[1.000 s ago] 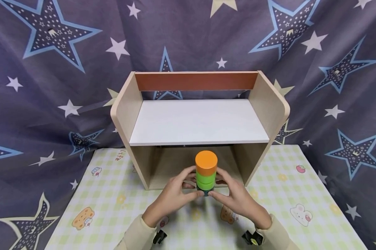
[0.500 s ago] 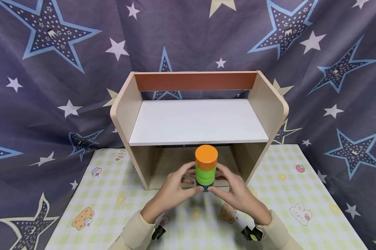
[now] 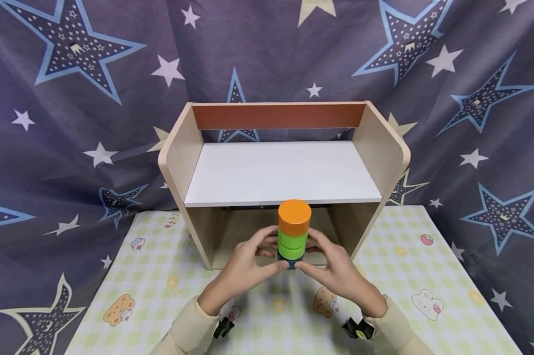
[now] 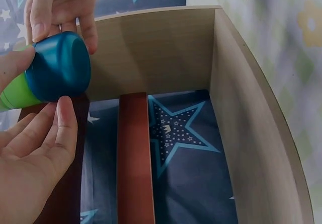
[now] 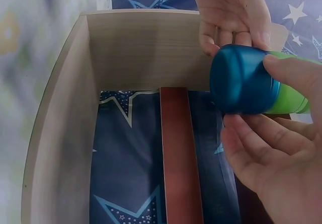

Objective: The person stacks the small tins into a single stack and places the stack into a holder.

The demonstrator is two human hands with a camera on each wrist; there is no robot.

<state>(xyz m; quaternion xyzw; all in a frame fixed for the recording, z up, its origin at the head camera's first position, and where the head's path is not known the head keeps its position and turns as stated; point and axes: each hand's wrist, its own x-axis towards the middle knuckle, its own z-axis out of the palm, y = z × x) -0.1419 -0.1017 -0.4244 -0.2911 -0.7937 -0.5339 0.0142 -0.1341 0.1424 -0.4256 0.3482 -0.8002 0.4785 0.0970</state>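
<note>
An upright stack of round cup-like pieces, orange on top, green in the middle and dark blue at the bottom, is held between both hands in front of the shelf unit's lower opening. My left hand grips its left side, with the thumb at the blue base. From the other side my right hand grips it the same way. The blue base shows its rounded underside in the left wrist view, and fingers of both hands surround it. The orange piece is outside both wrist views.
A wooden shelf unit with a white upper board and a reddish-brown back rail stands on the table. A checked tablecloth covers the table. Behind hangs a dark curtain printed with stars.
Both hands have carried the stack slightly up in the head view, so its orange top now overlaps the white board's front edge. The grip looks the same, and the shelf unit stays put.
</note>
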